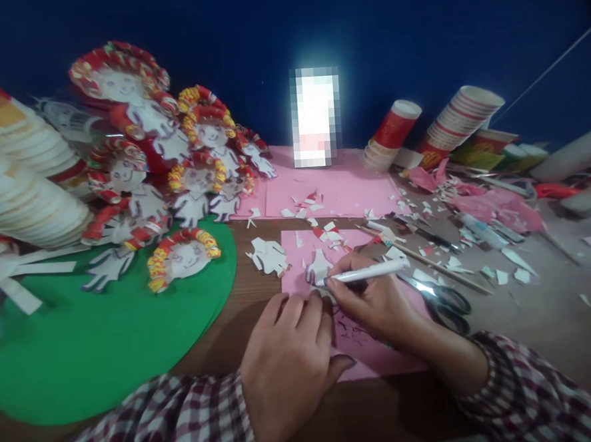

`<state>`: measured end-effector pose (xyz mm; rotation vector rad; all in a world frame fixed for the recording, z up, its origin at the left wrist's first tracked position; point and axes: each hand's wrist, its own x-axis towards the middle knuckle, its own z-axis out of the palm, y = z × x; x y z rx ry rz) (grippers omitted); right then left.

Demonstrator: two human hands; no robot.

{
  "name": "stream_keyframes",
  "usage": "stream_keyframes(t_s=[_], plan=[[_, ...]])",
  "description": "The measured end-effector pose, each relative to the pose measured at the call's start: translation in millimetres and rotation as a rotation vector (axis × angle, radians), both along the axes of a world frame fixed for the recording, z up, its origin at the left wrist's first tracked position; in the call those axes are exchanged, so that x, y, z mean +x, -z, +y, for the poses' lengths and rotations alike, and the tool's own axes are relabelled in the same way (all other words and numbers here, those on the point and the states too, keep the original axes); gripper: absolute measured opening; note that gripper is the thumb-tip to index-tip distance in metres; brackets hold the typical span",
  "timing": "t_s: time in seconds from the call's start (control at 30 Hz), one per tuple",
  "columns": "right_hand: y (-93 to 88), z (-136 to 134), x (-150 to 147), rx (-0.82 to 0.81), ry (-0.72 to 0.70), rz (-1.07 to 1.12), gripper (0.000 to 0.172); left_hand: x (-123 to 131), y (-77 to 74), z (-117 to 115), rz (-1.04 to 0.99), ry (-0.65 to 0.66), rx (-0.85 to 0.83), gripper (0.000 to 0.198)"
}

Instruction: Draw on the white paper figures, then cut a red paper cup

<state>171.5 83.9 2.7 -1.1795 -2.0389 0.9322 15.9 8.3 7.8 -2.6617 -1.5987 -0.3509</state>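
A white marker (363, 272) is gripped in the fingers of my right hand (375, 303), its tip on a small white paper figure (320, 266). This cutout is shaped like a body, and part of its edge carries a dark purple outline. My left hand (294, 354) lies palm down with its fingertips at the cutout's lower end, thumb out to the side. Underneath is a pink sheet (297, 244) with dark scribbles. Just left of it, another white body cutout (269, 256) rests on the wooden table (217, 339).
Scissors (445, 302) lie beside my right hand, near a wooden stick (438, 265) and paper scraps. Paper dolls with red and yellow curled hair (182, 258) stand around a green sheet (97, 340). Stacked cups (462, 121) lean at the back; a bright pixelated rectangle (313, 113) stands mid-back.
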Motion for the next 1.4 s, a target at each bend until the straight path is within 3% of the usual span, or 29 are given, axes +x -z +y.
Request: stream_keyframes(t_s=[1.4], plan=[[-4.5, 0.8, -2.6, -0.019, -0.002, -0.002, 0.007, 1.2, -0.3, -5.5, 0.002, -0.013, 0.002, 0.052]])
